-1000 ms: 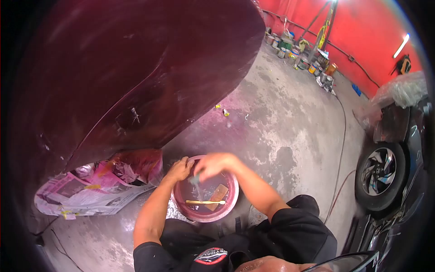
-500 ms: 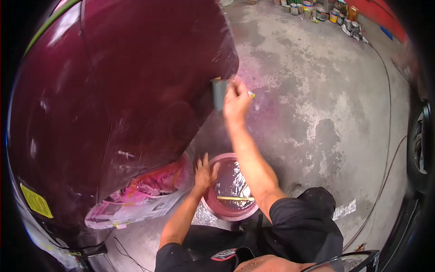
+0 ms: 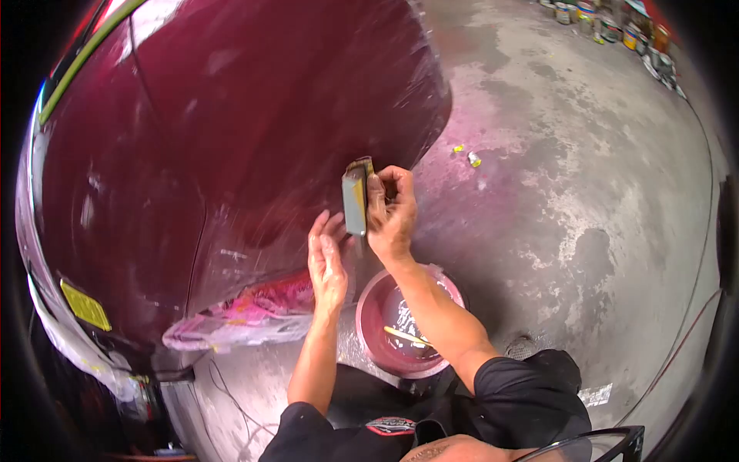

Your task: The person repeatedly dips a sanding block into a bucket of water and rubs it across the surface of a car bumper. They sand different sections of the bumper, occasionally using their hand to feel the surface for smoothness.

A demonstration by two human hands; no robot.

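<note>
My right hand (image 3: 394, 219) is closed on a grey sanding block (image 3: 354, 204) wrapped in sandpaper whose yellowish side shows along one edge. It is held upright over the lower right part of a dark maroon car body panel (image 3: 269, 123). Just left of the block, my left hand (image 3: 328, 262) is raised with its fingers apart and holds nothing. Below both hands stands a pinkish bucket (image 3: 366, 339) of water, partly covered by my right forearm. A pale yellow stick (image 3: 402, 334) lies across the water.
Pink-stained masking plastic (image 3: 242, 317) covers the wheel area under the panel. Small yellow-and-white scraps (image 3: 473, 159) lie on the stained concrete floor (image 3: 523, 200). Paint cans (image 3: 608, 29) line the far right, and a hose (image 3: 697, 308) runs along the right side.
My left hand has risen from the bucket's rim to beside the block. My right hand has brought the block left and down from the panel's edge. The view has shifted.
</note>
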